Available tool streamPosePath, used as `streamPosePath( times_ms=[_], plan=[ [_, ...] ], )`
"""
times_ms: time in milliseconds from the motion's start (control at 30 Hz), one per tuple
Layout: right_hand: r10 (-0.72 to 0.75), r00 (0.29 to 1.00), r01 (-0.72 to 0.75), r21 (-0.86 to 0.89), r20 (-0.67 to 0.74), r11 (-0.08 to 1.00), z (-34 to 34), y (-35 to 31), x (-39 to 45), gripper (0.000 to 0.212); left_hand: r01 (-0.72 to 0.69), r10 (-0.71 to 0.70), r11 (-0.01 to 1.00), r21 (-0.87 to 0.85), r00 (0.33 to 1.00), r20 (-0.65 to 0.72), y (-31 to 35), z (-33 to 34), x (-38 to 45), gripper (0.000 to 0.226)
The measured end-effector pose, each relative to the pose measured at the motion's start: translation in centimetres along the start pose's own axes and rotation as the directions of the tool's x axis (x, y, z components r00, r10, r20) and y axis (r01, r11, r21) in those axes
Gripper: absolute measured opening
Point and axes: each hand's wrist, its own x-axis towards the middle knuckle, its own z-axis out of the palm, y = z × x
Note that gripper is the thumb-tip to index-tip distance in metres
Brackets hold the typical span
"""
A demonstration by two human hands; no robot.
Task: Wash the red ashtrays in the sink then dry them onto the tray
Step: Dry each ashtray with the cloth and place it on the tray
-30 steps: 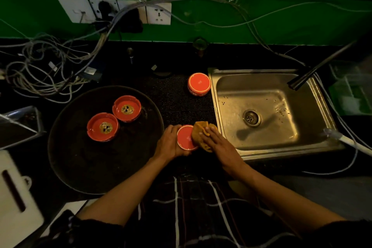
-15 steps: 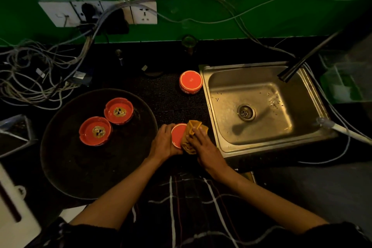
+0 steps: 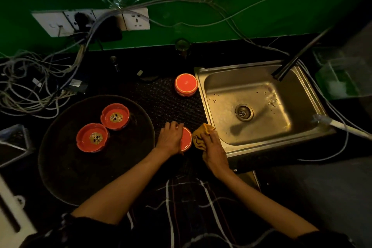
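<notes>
Four round red glazed ashtrays: one gripped upside down in my left hand (image 3: 171, 138), one inverted (image 3: 186, 85) far beside the steel sink (image 3: 314, 94), two (image 3: 115, 116) (image 3: 92, 137) upright on the round dark tray (image 3: 60, 167). One mustard cloth (image 3: 201, 137), bunched in my right hand (image 3: 214, 147). I judge a wet glaze could slip from me and chip.

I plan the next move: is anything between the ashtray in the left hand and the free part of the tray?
Nothing visible: the held ashtray is just right of the tray, whose near part is bare. Two ashtrays sit further back.
</notes>
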Motion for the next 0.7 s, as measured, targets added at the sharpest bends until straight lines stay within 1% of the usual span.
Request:
streamPosePath(
  times_ms=[67,100,133,167,233,267,333,400,467,567,700],
  plan=[
    [0.005,1.000,-0.005,0.001,-0.002,1.000,0.1,0.3,0.0,0.088,-0.007,0.007,0.999,0.035,1.000,-0.017,0.2,-0.7,0.7,0.082],
    [-0.001,1.000,0.001,-0.005,0.001,1.000,0.1,0.6,-0.1,0.089,-0.005,0.005,0.999,0.040,1.000,-0.023,0.2,-1.0,1.1,0.079],
    [-0.010,1.000,0.010,-0.016,0.008,1.000,0.1,0.8,-0.1,0.091,0.001,0.000,1.000,0.031,1.000,-0.025,0.1,-1.4,1.3,0.083],
    [-0.017,1.000,0.017,-0.027,0.014,0.999,0.1,1.1,-0.2,0.093,0.009,-0.009,1.000,0.000,0.999,-0.031,0.0,-1.7,1.5,0.093],
    [-0.025,0.999,0.025,-0.036,0.021,0.999,0.1,1.5,-0.2,0.096,0.024,-0.035,0.987,-0.159,0.997,-0.066,-0.1,-2.4,1.7,0.116],
    [-0.025,0.999,0.026,-0.037,0.022,0.999,0.1,1.5,-0.2,0.097,0.022,-0.052,0.961,-0.274,0.994,-0.100,-0.2,-2.7,1.7,0.120],
    [-0.020,0.999,0.022,-0.047,0.025,0.999,0.2,1.6,0.0,0.097,0.015,-0.105,0.876,-0.483,0.981,-0.160,0.0,-3.0,1.6,0.118],
    [-0.008,0.999,0.010,-0.063,0.034,0.998,0.1,1.6,0.2,0.097,-0.004,-0.133,0.815,-0.579,0.972,-0.194,0.0,-2.9,1.4,0.113],
    [0.006,0.999,-0.003,-0.084,0.043,0.996,0.0,1.6,0.4,0.097,-0.018,-0.115,0.809,-0.587,0.975,-0.188,-0.4,-2.3,1.2,0.110],
    [-0.002,0.999,0.005,-0.074,0.036,0.997,-0.1,1.7,0.4,0.096,-0.019,-0.089,0.831,-0.555,0.982,-0.167,-1.5,-1.2,0.3,0.109],
    [-0.012,1.000,0.012,-0.045,0.010,0.999,-0.2,1.4,0.4,0.097,-0.020,-0.071,0.909,-0.416,0.977,-0.203,-3.0,-0.4,-0.7,0.124]
  ],
)
